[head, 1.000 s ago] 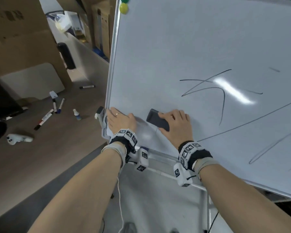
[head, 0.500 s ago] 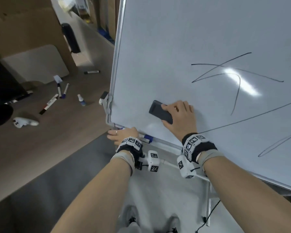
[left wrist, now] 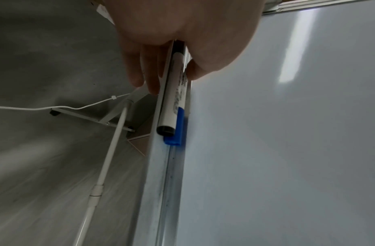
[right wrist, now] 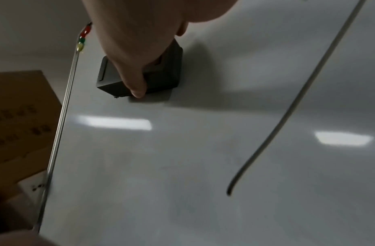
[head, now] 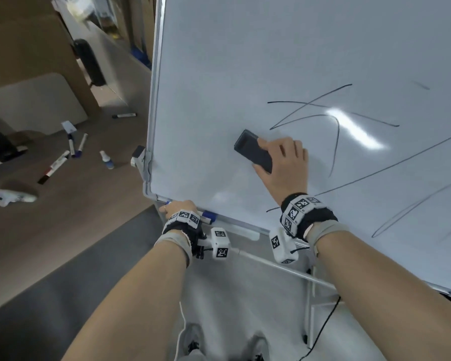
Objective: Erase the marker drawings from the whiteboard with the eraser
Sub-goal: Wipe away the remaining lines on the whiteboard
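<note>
The whiteboard stands tilted on its stand. Black marker lines cross its right half: a scribble and a long diagonal stroke. My right hand grips the dark grey eraser and presses it flat on the board, just left of the scribble. In the right wrist view the thumb and fingers wrap the eraser, with a black line to its right. My left hand grips the board's bottom tray near the lower left corner, fingers curled under it.
A white marker and a blue-capped one lie in the tray. On the floor to the left are several markers, a small bottle and a white controller. Cardboard boxes stand behind. Stand rod runs below.
My left hand came off the board's face and took hold of the bottom tray. My right hand slid the eraser up and right toward the scribble.
</note>
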The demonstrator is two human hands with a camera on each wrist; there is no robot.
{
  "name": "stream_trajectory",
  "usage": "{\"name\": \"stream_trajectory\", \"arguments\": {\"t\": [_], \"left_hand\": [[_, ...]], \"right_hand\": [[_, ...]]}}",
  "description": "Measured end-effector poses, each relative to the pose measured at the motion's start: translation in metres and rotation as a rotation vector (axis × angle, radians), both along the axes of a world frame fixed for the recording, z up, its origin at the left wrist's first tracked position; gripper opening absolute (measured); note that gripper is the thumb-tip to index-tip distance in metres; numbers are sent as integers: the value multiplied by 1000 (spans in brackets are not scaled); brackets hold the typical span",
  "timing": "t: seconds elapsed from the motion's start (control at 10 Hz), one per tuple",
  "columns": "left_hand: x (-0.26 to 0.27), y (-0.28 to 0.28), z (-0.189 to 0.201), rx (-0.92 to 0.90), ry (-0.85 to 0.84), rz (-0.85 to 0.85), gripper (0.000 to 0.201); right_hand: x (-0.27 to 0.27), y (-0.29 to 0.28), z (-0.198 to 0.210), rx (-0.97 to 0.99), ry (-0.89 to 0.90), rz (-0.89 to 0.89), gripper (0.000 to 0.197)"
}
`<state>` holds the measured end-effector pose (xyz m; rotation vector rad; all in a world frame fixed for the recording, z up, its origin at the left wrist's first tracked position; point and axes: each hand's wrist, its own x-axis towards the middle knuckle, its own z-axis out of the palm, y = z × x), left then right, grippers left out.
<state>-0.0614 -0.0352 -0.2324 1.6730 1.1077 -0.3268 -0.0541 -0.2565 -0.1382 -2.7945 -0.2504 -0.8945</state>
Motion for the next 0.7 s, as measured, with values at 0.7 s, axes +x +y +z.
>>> {"name": "stream_trajectory", "arguments": {"t": [0.7], "left_hand": [[50,-48,133,265,-263,27,85]], "right_hand": [[34,-26,100,41,-191,-105,49]]}}
